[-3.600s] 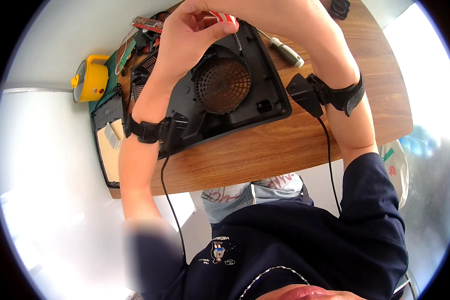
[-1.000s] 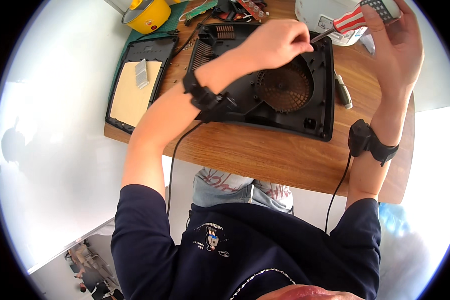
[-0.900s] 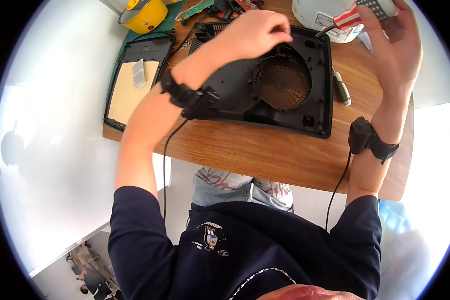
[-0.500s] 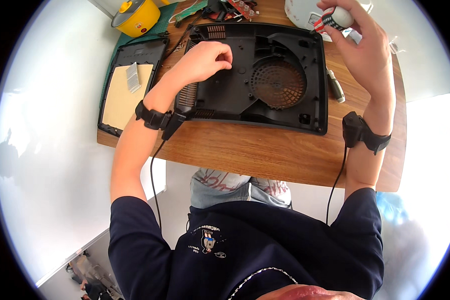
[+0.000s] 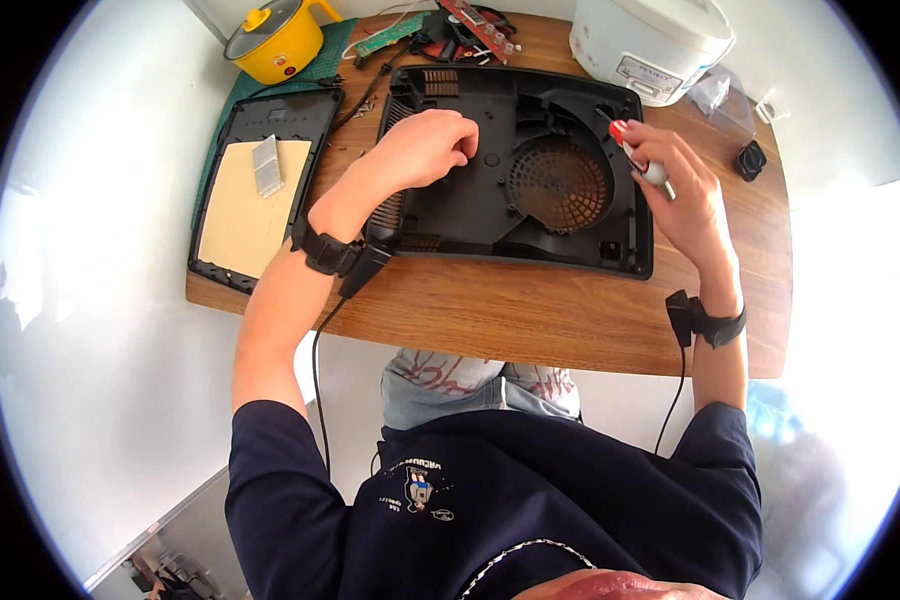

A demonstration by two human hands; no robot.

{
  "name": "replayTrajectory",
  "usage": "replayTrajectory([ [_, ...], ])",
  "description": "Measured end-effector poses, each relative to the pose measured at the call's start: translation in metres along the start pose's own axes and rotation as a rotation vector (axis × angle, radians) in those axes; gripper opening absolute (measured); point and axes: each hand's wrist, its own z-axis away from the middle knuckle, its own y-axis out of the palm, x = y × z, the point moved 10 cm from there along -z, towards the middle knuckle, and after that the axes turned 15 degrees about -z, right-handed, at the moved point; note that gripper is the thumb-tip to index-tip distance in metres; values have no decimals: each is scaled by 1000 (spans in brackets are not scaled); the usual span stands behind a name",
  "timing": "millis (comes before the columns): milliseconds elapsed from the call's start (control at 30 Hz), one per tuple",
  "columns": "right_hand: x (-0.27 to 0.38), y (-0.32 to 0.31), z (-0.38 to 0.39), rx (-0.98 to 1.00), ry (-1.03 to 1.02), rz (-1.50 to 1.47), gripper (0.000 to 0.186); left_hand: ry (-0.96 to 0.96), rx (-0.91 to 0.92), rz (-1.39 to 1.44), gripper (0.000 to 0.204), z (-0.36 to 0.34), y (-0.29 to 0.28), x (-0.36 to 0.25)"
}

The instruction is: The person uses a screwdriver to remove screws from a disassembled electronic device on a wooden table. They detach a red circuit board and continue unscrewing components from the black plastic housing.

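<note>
A black plastic appliance housing (image 5: 560,255) lies inside up before me, with a round vent grille (image 5: 560,185) on its right side. My left hand (image 5: 430,145) hovers above the housing's left part, its fingers curled and closed. Whatever those fingers hold, if anything, is hidden. Over the housing's right edge, my right hand (image 5: 685,190) grips a small white bottle (image 5: 654,173) with a red and black band and a thin tip pointing up and left. Partly behind that hand, a grey-handled tool (image 5: 668,188) rests on the table.
On the left lies a black-framed panel (image 5: 255,215) bearing a grey finned metal strip (image 5: 267,166). A yellow pot (image 5: 278,45) and circuit boards (image 5: 395,35) stand at the back. A white appliance (image 5: 650,45) is back right, near a small black part (image 5: 751,160).
My right hand has come down and left with the bottle, from beside the white appliance to the housing's right edge. The view has shifted slightly; my left hand stays over the housing.
</note>
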Motion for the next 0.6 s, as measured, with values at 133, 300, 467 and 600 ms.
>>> replayTrajectory([
  [133,-2,14,20,53,39,86,29,16,-8,-1,14,0,0,-4],
  [300,-8,26,34,98,109,160,30,22,8,3,15,7,-9,-10],
  [467,-16,24,41,58,168,161,30,-12,-91,177,18,23,-42,0],
  [600,-18,23,40,29,205,198,29,-133,-269,383,20,42,-65,30],
])
